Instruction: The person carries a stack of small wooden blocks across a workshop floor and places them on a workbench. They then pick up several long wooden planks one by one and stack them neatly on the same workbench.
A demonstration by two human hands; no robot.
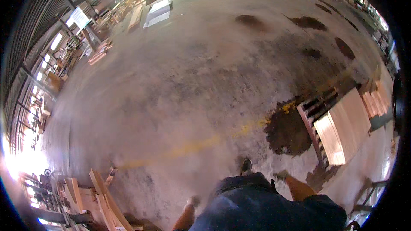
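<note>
My left hand (pixel 193 201) hangs low beside my body, pale and smeared by motion, and its fingers cannot be made out. On the other side my right hand (pixel 281 174) swings out a little ahead of my hip, also blurred. No object shows in either hand. Between them one dark shoe (pixel 246 165) stands on the concrete floor (pixel 171 85). Nearest to the right hand is a stack of wooden boards (pixel 349 124) on a pallet (pixel 311 132). Nearest to the left hand are long wooden planks (pixel 105 201), leaning at the lower left.
A worn yellow line (pixel 188 147) crosses the floor ahead. Dark wet patches (pixel 289 134) lie beside the pallet and farther off at the right. White sheets (pixel 158 13) lie at the far left, near a post with a white sign (pixel 80 18) and a pile of wood strips (pixel 100 52).
</note>
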